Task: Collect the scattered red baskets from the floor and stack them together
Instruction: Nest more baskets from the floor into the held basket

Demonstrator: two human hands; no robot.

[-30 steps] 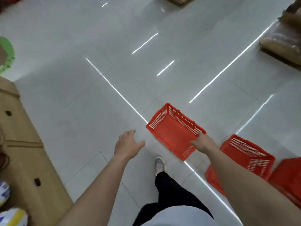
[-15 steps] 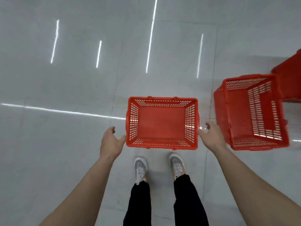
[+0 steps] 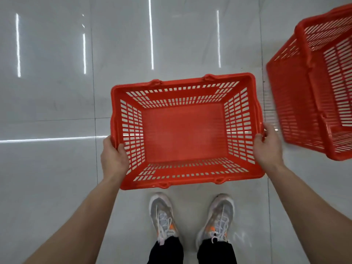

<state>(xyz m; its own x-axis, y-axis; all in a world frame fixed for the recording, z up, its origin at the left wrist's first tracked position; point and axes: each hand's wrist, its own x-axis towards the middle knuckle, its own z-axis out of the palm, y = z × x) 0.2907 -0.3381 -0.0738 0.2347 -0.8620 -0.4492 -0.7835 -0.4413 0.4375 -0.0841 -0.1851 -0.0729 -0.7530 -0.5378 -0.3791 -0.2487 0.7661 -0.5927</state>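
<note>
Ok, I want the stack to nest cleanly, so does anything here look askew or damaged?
The second basket at upper right looks tipped rather than sitting flat on the floor. The basket gripped by the left hand and right hand looks level, empty and undamaged.

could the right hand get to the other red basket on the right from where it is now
Probably yes, once freed. The right hand grips the held basket at its right rim, and the second basket sits just beyond it with only bare floor between.
</note>
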